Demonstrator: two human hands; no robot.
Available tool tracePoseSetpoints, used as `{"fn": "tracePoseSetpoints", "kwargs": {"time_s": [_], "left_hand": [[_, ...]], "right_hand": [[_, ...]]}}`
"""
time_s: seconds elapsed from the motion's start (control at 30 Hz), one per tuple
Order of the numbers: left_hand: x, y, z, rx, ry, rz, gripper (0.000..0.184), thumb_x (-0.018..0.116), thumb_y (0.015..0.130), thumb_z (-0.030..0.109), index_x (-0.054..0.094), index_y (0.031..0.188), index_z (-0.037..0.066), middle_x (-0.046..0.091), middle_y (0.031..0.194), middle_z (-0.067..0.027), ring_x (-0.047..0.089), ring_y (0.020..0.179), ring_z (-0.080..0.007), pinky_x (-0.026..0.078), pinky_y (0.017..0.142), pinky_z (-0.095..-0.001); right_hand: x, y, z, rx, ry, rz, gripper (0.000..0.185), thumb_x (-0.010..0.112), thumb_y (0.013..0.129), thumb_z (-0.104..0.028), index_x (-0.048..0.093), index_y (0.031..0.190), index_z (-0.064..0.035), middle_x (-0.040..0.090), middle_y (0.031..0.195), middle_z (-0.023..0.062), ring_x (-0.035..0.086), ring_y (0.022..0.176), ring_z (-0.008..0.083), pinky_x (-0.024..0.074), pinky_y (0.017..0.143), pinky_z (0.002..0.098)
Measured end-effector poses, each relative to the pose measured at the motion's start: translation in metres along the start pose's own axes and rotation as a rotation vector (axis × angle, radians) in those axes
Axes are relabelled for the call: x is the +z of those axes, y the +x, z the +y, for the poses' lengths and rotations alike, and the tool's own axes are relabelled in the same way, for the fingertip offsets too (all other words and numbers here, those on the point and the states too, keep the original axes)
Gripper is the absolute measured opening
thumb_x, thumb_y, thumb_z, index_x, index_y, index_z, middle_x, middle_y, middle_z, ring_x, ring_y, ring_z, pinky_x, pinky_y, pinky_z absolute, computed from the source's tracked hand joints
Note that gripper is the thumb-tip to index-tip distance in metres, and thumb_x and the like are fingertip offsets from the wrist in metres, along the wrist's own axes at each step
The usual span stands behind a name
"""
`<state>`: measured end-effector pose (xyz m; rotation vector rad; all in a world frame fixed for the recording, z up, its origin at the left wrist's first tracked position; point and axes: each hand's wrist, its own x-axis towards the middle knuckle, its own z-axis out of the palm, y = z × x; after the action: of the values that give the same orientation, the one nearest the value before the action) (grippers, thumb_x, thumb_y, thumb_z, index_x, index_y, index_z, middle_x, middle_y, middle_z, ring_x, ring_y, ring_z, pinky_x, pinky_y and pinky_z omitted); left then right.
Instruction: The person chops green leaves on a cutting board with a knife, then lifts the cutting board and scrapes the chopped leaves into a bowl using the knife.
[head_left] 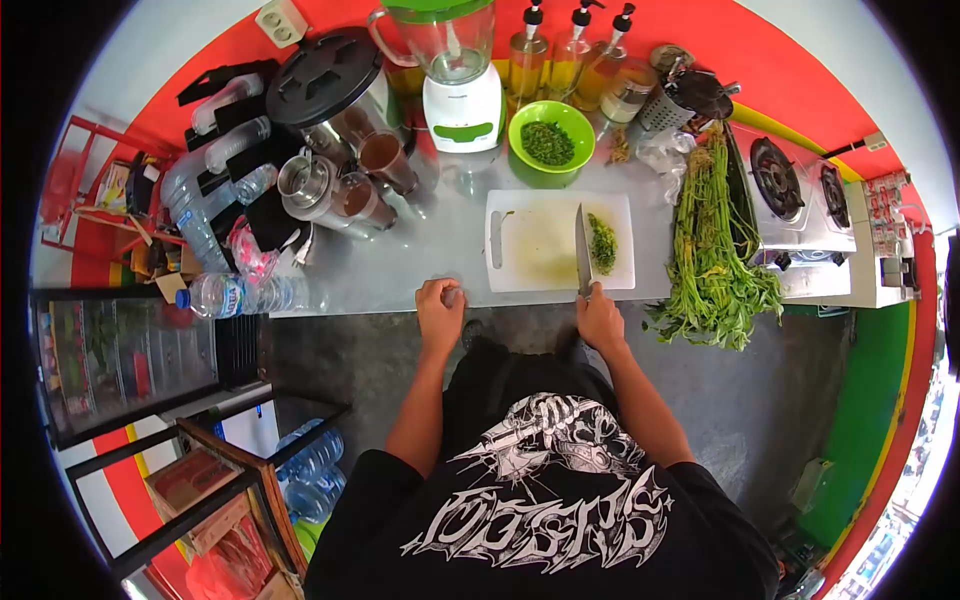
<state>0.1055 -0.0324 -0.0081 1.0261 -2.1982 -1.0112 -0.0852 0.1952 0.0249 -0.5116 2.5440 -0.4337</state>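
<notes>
My right hand (pixel 601 320) is closed round the handle of a kitchen knife (pixel 583 245). Its blade points away from me across a white cutting board (pixel 515 215), just left of a small heap of chopped green herbs (pixel 602 245). The board's middle has a wet, greenish stain. My left hand (pixel 440 305) rests at the counter's front edge, left of the board, its fingers loosely curled in with nothing visible in them. Behind the board, a green bowl (pixel 517 136) holds more chopped herbs (pixel 547 143). A large bundle of leafy green stalks (pixel 715 240) lies right of the board, its leaves overhanging the edge.
A blender (pixel 462 105) and several pump bottles (pixel 570 60) line the back wall. Metal cups (pixel 330 195) and a lidded container (pixel 325 80) stand at left, with a plastic water bottle (pixel 240 296) lying nearer. A gas stove (pixel 795 190) stands at right.
</notes>
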Motion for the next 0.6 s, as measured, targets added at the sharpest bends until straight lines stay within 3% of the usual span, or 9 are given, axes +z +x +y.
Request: {"fn": "tracePoseSetpoints", "kwargs": {"time_s": [0.17, 0.37, 0.6], "left_hand": [[0.005, 0.0, 0.002, 0.078, 0.143, 0.015, 0.017, 0.073, 0.077, 0.006, 0.069, 0.093, 0.007, 0.062, 0.092, -0.0075, 0.055, 0.084, -0.0277, 0.047, 0.076, -0.0395], [0.024, 0.002, 0.003, 0.164, 0.329, 0.024, 0.006, 0.067, 0.079, 0.009, 0.062, 0.079, 0.008, 0.058, 0.081, -0.0083, 0.056, 0.08, -0.0316, 0.046, 0.073, -0.0443], [0.029, 0.025, 0.008, 0.193, 0.273, -0.022, 0.006, 0.065, 0.083, 0.009, 0.061, 0.085, 0.007, 0.059, 0.085, -0.0098, 0.057, 0.082, -0.0325, 0.046, 0.074, -0.0453]], "right_hand": [[0.003, 0.003, -0.001, 0.018, -0.015, -0.016, 0.045, 0.054, 0.096, -0.033, 0.045, 0.126, -0.0014, 0.067, 0.099, 0.031, 0.064, 0.094, 0.0514, 0.0492, 0.083, 0.0593], [0.009, 0.004, 0.006, 0.006, 0.033, -0.001, 0.042, 0.054, 0.096, -0.031, 0.045, 0.126, -0.0033, 0.068, 0.099, 0.0292, 0.064, 0.095, 0.0509, 0.0486, 0.084, 0.0589], [0.006, 0.005, 0.012, -0.044, 0.029, -0.024, 0.048, 0.054, 0.096, -0.035, 0.044, 0.129, -0.0016, 0.067, 0.098, 0.0314, 0.065, 0.092, 0.0516, 0.0501, 0.081, 0.0597]]}}
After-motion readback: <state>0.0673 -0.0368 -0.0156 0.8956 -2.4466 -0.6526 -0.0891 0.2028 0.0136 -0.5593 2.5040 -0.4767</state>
